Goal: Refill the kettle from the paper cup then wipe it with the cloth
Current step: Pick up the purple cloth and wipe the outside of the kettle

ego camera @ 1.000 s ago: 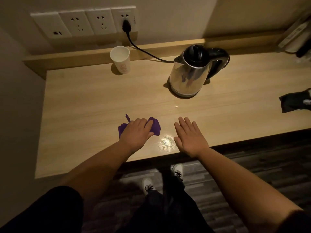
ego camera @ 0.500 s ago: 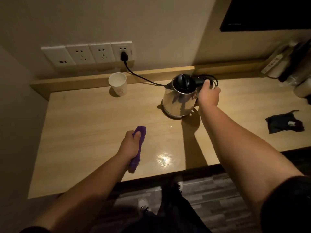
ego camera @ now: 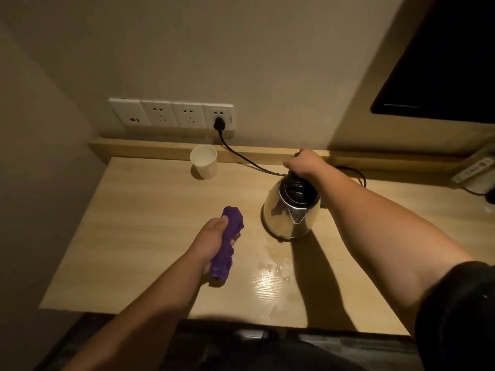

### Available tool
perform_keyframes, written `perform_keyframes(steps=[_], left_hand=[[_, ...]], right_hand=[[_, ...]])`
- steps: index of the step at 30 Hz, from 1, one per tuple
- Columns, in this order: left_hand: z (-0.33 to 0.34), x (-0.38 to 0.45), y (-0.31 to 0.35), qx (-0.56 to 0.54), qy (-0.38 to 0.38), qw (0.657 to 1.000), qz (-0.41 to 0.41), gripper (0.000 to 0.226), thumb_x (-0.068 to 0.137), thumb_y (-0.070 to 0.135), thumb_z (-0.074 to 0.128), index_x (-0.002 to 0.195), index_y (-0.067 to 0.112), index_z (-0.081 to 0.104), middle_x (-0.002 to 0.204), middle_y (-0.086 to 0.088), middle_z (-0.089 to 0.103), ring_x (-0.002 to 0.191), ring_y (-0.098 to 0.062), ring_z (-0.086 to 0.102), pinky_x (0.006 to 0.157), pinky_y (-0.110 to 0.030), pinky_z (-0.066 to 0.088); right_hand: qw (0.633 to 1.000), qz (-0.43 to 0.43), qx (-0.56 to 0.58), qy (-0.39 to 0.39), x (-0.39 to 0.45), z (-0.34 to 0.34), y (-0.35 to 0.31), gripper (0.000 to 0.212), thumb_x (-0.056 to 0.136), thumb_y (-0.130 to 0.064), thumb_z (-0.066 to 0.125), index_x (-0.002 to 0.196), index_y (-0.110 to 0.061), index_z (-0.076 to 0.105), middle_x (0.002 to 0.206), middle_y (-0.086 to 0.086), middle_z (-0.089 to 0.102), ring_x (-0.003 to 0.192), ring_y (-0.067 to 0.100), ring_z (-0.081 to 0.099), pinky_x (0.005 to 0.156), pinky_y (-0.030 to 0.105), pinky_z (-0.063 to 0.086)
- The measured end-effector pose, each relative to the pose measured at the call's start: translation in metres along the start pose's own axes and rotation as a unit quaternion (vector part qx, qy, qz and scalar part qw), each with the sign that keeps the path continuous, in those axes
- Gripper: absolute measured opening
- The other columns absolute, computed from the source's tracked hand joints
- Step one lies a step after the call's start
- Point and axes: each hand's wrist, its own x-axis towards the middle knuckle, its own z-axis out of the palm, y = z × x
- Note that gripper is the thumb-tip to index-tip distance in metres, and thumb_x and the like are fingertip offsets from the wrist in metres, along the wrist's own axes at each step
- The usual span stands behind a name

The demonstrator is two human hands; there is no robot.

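Observation:
A steel kettle (ego camera: 288, 218) with a black lid stands on the wooden desk (ego camera: 150, 210), its spout turned toward me. My right hand (ego camera: 304, 163) grips the kettle's handle at its far side; the handle itself is hidden by the hand. My left hand (ego camera: 213, 238) holds a bunched purple cloth (ego camera: 227, 245) just above the desk, left of the kettle and apart from it. A white paper cup (ego camera: 204, 161) stands upright at the back left, by the desk's raised ledge.
A black cord (ego camera: 241, 156) runs from a wall socket (ego camera: 218, 117) behind the cup toward the kettle. A wet, shiny patch (ego camera: 267, 274) lies on the desk in front of the kettle. A white power strip (ego camera: 472, 170) sits at the far right.
The kettle has been turned so its spout faces me, with my right hand still on its handle. My left hand keeps the cloth, nearer the kettle. The view tilted upward.

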Motion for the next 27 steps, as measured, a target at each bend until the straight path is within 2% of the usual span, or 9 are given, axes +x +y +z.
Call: perform_keyframes(steps=[2,4,9,15,19,21,23,25,27], left_hand=[[0.006,-0.001,0.004,0.006,0.015,1.000,0.014,0.030,0.100,0.043,0.044,0.110,0.017,0.056,0.074,-0.011,0.061,0.062,-0.025,0.053,0.059,-0.038,0.047],[0.009,0.000,0.007,0.007,0.029,0.999,0.025,0.029,0.099,0.044,0.045,0.110,0.020,0.056,0.076,-0.011,0.062,0.064,-0.026,0.056,0.062,-0.040,0.048],[0.015,0.005,0.016,0.014,0.039,0.998,0.048,0.029,0.098,0.046,0.045,0.109,0.022,0.056,0.079,-0.011,0.063,0.068,-0.027,0.058,0.062,-0.039,0.050],[0.016,0.019,0.027,0.007,-0.011,0.998,0.057,0.038,0.091,0.053,0.053,0.114,0.022,0.055,0.083,-0.011,0.066,0.068,-0.026,0.060,0.064,-0.043,0.052],[0.026,0.027,0.039,0.102,0.002,0.989,0.106,0.036,0.095,0.050,0.049,0.120,0.025,0.051,0.094,-0.007,0.067,0.076,-0.023,0.064,0.072,-0.043,0.056],[0.034,0.029,0.043,0.187,0.011,0.970,0.153,0.037,0.096,0.050,0.045,0.126,0.028,0.046,0.105,-0.003,0.064,0.086,-0.020,0.064,0.078,-0.044,0.058],[0.045,0.029,0.044,0.250,0.011,0.944,0.214,0.037,0.098,0.050,0.042,0.131,0.033,0.042,0.117,0.004,0.057,0.096,-0.016,0.060,0.079,-0.037,0.056],[0.057,0.027,0.044,0.291,0.003,0.917,0.272,0.040,0.098,0.050,0.041,0.136,0.037,0.037,0.127,0.008,0.049,0.105,-0.013,0.055,0.080,-0.029,0.051],[0.072,0.024,0.043,0.321,-0.012,0.891,0.323,0.042,0.099,0.048,0.041,0.140,0.041,0.032,0.134,0.009,0.045,0.111,-0.011,0.051,0.082,-0.030,0.052]], right_hand=[[0.995,-0.014,-0.096,-0.018,0.003,0.007,-0.009,0.048,0.086,-0.032,0.068,0.123,-0.012,0.048,0.104,0.012,0.060,0.096,0.031,0.060,0.088,0.045,0.055],[0.984,-0.035,-0.172,-0.032,0.002,0.015,-0.017,0.058,0.083,-0.035,0.074,0.126,-0.014,0.041,0.104,0.011,0.057,0.094,0.030,0.059,0.083,0.042,0.056],[0.950,-0.090,-0.300,0.003,-0.004,0.031,-0.028,0.048,0.088,-0.031,0.067,0.127,-0.014,0.044,0.093,0.008,0.055,0.082,0.026,0.054,0.063,0.035,0.046],[0.970,-0.125,-0.210,-0.005,-0.001,0.026,-0.019,0.037,0.091,-0.025,0.063,0.124,-0.015,0.051,0.099,0.007,0.059,0.089,0.025,0.059,0.080,0.037,0.054],[0.982,-0.142,-0.119,-0.022,-0.002,-0.001,0.005,0.051,0.087,-0.021,0.068,0.135,-0.020,0.050,0.113,0.006,0.061,0.096,0.024,0.058,0.080,0.034,0.049],[0.987,-0.139,-0.076,-0.019,-0.004,-0.016,0.019,0.056,0.087,-0.018,0.068,0.139,-0.020,0.049,0.116,0.005,0.059,0.098,0.022,0.057,0.081,0.033,0.047],[0.990,-0.136,-0.031,-0.004,-0.007,-0.027,0.031,0.057,0.086,-0.017,0.068,0.140,-0.022,0.049,0.122,0.006,0.059,0.103,0.022,0.057,0.086,0.033,0.048],[0.991,-0.131,0.015,0.010,-0.013,-0.031,0.042,0.057,0.085,-0.016,0.069,0.139,-0.025,0.051,0.124,0.007,0.058,0.107,0.024,0.058,0.093,0.039,0.051],[0.990,-0.125,0.060,0.020,-0.016,-0.031,0.050,0.054,0.086,-0.020,0.069,0.137,-0.027,0.052,0.124,0.007,0.058,0.107,0.025,0.060,0.095,0.043,0.052]])
